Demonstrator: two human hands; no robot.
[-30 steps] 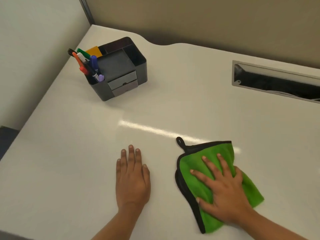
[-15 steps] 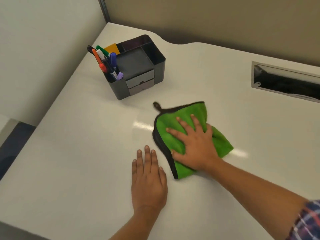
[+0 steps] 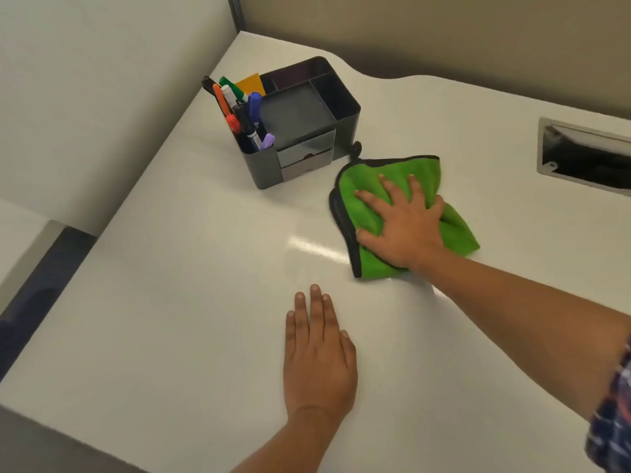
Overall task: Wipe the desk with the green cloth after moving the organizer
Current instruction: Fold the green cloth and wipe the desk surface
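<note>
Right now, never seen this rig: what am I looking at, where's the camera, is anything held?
No machine here: a person's two bare hands, filmed by one wide-angle camera worn on the head, looking forward and down. The right hand lies flat, fingers spread, pressing a green cloth onto the white desk; nothing is gripped. The left hand rests palm-down on bare desk. Beside the cloth stands a dark desk organizer with markers in one compartment. A cable slot is set into the desk on the right.
</note>
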